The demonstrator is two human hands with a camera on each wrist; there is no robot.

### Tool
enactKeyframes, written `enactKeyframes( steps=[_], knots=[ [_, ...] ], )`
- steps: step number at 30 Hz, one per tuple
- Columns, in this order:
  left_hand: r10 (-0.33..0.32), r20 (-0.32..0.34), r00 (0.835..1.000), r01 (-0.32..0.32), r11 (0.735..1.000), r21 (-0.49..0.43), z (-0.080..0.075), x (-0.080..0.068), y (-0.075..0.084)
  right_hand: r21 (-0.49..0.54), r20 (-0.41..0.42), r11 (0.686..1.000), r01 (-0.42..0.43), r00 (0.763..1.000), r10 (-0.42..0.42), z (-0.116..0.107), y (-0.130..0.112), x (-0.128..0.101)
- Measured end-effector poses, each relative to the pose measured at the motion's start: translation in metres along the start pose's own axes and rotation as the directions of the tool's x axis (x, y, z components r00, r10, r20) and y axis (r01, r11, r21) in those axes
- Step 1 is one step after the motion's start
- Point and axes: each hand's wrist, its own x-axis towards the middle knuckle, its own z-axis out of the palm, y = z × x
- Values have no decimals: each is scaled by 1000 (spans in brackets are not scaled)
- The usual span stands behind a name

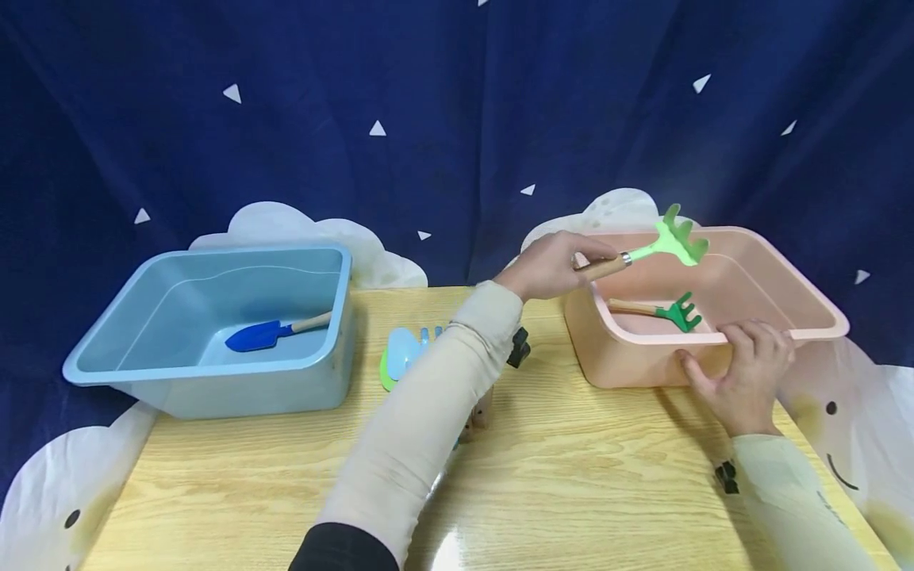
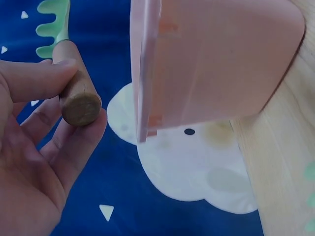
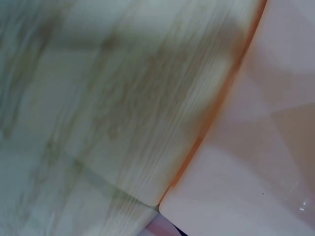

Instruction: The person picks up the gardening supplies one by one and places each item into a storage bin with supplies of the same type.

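My left hand (image 1: 546, 266) pinches the wooden handle of a light green hand rake (image 1: 674, 242). The rake's prongs are raised above the pink bin (image 1: 621, 361), and the hand is over its left end. Up close in the left wrist view, thumb and fingers press round the handle (image 2: 81, 105) near its butt. Inside the bin lies a dark green hand rake (image 1: 678, 312) with a wooden handle. My right hand (image 1: 750, 377) grips the bin's front rim, fingers over the edge and thumb against the outer wall. Only the table and the bin's wall (image 3: 275, 162) show in the right wrist view.
At the left stands a blue bin (image 1: 314, 392) holding a blue trowel (image 1: 255, 337). Between the bins, a light blue shovel (image 1: 401, 349) and other tools lie on the wooden table (image 1: 571, 484), partly hidden by my left arm. Small black objects (image 1: 519, 347) sit there too.
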Motion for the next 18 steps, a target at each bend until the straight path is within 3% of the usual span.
enactKeyframes(
  steps=[9,18],
  knots=[
    [-34,75,997,30,998,55,17,16,21,1,-13,1000,-20,1000,20,-6,1,0],
    [-50,101,994,42,996,83,20,24,32,-11,-18,999,-34,999,34,-7,8,-6]
  ],
)
